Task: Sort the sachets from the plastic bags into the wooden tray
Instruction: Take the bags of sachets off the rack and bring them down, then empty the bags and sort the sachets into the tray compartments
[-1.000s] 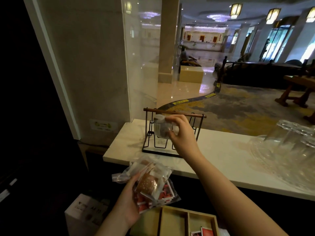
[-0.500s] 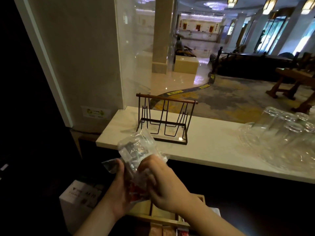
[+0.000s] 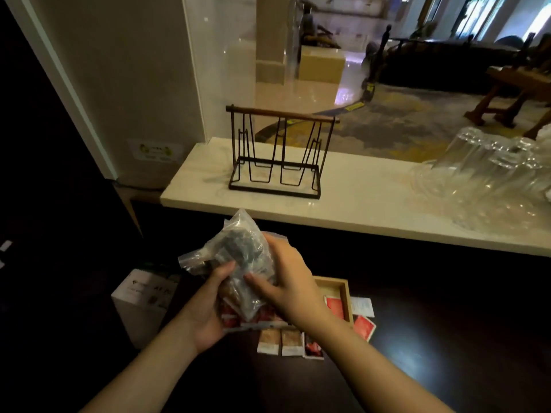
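Observation:
Both hands hold a bundle of clear plastic bags (image 3: 238, 257) full of dark and red sachets, low in the middle of the view. My left hand (image 3: 208, 308) grips the bundle from below and the left. My right hand (image 3: 289, 281) grips it from the right, thumb on the front of the plastic. Behind my right wrist lies the wooden tray (image 3: 346, 296), with a red sachet (image 3: 334, 305) in its right compartment. Loose sachets (image 3: 280, 342) lie in a row on the dark table in front of the tray, and another red sachet (image 3: 363, 327) lies to the tray's right.
A black wire rack (image 3: 277, 153) with a wooden bar stands on the white marble counter (image 3: 372, 204). Upturned glasses on a glass tray (image 3: 492, 180) fill the counter's right end. A white box (image 3: 143, 299) stands at the left of the dark table.
My right hand came down from the wire rack with a small bag and joined the left hand on the bundle. The view has tilted down, showing the tray and loose sachets.

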`<state>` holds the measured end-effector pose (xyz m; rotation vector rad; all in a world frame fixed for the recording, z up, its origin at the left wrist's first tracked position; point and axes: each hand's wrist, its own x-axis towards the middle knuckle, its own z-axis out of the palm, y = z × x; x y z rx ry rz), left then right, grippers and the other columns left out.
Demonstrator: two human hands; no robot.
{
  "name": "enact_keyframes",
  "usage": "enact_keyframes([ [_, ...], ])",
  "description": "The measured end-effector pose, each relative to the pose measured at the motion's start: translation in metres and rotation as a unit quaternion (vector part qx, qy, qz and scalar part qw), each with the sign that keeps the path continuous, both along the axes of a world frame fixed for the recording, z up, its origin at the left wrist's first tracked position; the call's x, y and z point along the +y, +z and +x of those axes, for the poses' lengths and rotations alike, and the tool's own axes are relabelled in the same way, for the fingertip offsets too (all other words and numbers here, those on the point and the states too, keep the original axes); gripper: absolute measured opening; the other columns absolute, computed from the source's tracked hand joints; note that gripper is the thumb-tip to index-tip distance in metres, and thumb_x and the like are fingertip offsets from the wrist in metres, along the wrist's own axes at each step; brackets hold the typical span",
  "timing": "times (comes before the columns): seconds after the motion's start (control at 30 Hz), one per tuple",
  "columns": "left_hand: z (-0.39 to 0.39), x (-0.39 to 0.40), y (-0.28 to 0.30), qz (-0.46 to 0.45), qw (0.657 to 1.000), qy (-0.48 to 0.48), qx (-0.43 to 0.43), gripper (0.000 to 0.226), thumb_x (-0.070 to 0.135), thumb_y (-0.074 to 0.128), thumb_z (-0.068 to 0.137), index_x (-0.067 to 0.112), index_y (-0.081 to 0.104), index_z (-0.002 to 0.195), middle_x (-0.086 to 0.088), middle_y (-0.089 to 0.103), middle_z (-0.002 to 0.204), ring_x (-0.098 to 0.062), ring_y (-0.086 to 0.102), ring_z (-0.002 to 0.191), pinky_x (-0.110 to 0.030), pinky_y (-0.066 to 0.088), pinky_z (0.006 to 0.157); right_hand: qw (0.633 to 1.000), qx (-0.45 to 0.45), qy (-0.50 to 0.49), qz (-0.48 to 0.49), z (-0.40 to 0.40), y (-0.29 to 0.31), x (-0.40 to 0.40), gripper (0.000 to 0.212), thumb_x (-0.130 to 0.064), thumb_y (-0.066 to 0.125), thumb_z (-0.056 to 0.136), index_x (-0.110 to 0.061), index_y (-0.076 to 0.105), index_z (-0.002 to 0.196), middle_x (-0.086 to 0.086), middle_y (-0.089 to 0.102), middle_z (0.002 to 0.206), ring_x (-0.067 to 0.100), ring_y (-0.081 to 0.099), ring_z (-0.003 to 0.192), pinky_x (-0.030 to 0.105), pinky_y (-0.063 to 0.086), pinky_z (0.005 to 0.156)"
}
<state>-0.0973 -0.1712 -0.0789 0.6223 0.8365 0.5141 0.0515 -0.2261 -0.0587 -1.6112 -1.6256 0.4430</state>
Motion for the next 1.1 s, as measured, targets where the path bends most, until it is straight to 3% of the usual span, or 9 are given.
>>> enact_keyframes([
  [0.2, -0.018, -0.019, -0.043, -0.021, 0.998, -0.002, 0.066, 0.039, 0.034, 0.069, 0.071, 0.012, 0.069, 0.103, -0.016, 0.074, 0.100, -0.030, 0.072, 0.085, -0.046, 0.054, 0.082, 0.997, 0.062, 0.006, -0.047, -0.013, -0.051, -0.023, 0.062, -0.042, 0.067, 0.081, -0.029, 0.039, 0.135, -0.015, 0.049, 0.130, -0.001, 0.044, 0.120, 0.021, 0.038, 0.100],
  [0.27, -0.024, -0.024, -0.061, -0.044, 0.996, -0.001, 0.078, 0.045, 0.031, 0.073, 0.070, 0.009, 0.066, 0.109, -0.019, 0.072, 0.104, -0.033, 0.071, 0.088, -0.047, 0.054, 0.083, 0.994, 0.070, 0.002, -0.085, -0.018, -0.068, -0.030, 0.065, -0.043, 0.066, 0.081, -0.031, 0.036, 0.137, -0.015, 0.048, 0.132, -0.002, 0.044, 0.120, 0.023, 0.040, 0.101],
  [0.33, -0.027, -0.030, -0.077, -0.066, 0.994, -0.001, 0.090, 0.047, 0.029, 0.070, 0.071, 0.007, 0.065, 0.112, -0.020, 0.072, 0.103, -0.034, 0.071, 0.087, -0.047, 0.054, 0.084, 0.989, 0.086, -0.002, -0.121, -0.021, -0.083, -0.036, 0.066, -0.044, 0.066, 0.081, -0.032, 0.034, 0.137, -0.014, 0.047, 0.133, 0.000, 0.046, 0.120, 0.028, 0.045, 0.100],
  [0.5, -0.028, -0.044, -0.110, -0.103, 0.990, -0.004, 0.093, 0.040, 0.025, 0.066, 0.072, 0.009, 0.065, 0.109, -0.016, 0.075, 0.092, -0.029, 0.073, 0.078, -0.039, 0.059, 0.067, 0.978, 0.097, -0.018, -0.182, -0.025, -0.111, -0.050, 0.069, -0.039, 0.068, 0.080, -0.026, 0.035, 0.139, -0.009, 0.053, 0.131, 0.008, 0.052, 0.117, 0.036, 0.051, 0.096],
  [0.7, -0.037, -0.045, -0.142, -0.117, 0.989, -0.010, 0.093, 0.041, 0.021, 0.066, 0.073, 0.008, 0.063, 0.112, -0.014, 0.075, 0.092, -0.027, 0.073, 0.080, -0.038, 0.057, 0.071, 0.974, 0.065, -0.018, -0.218, -0.032, -0.139, -0.052, 0.067, -0.038, 0.068, 0.080, -0.026, 0.037, 0.138, -0.005, 0.056, 0.128, 0.012, 0.052, 0.117, 0.032, 0.046, 0.099],
  [0.83, -0.045, -0.038, -0.156, -0.094, 0.987, -0.035, 0.122, 0.045, 0.019, 0.067, 0.072, 0.011, 0.060, 0.115, -0.011, 0.076, 0.093, -0.025, 0.073, 0.081, -0.035, 0.058, 0.065, 0.970, 0.026, -0.033, -0.241, -0.038, -0.159, -0.052, 0.065, -0.040, 0.068, 0.079, -0.028, 0.038, 0.136, -0.002, 0.055, 0.129, 0.015, 0.049, 0.120, 0.034, 0.045, 0.100],
  [0.97, -0.045, -0.033, -0.169, -0.058, 0.986, -0.045, 0.152, 0.050, 0.017, 0.070, 0.072, 0.012, 0.058, 0.120, -0.012, 0.074, 0.101, -0.028, 0.072, 0.089, -0.039, 0.055, 0.073, 0.961, 0.012, -0.041, -0.275, -0.040, -0.176, -0.052, 0.066, -0.036, 0.068, 0.080, -0.025, 0.036, 0.136, 0.003, 0.053, 0.131, 0.019, 0.049, 0.121, 0.036, 0.046, 0.098],
  [1.1, -0.039, -0.029, -0.177, 0.019, 0.968, -0.028, 0.248, 0.047, 0.021, 0.077, 0.073, 0.011, 0.060, 0.116, -0.012, 0.073, 0.102, -0.029, 0.071, 0.090, -0.038, 0.056, 0.079, 0.954, 0.009, -0.065, -0.293, -0.043, -0.191, -0.045, 0.067, -0.039, 0.068, 0.079, -0.023, 0.036, 0.136, 0.003, 0.056, 0.128, 0.020, 0.049, 0.121, 0.036, 0.049, 0.095],
])
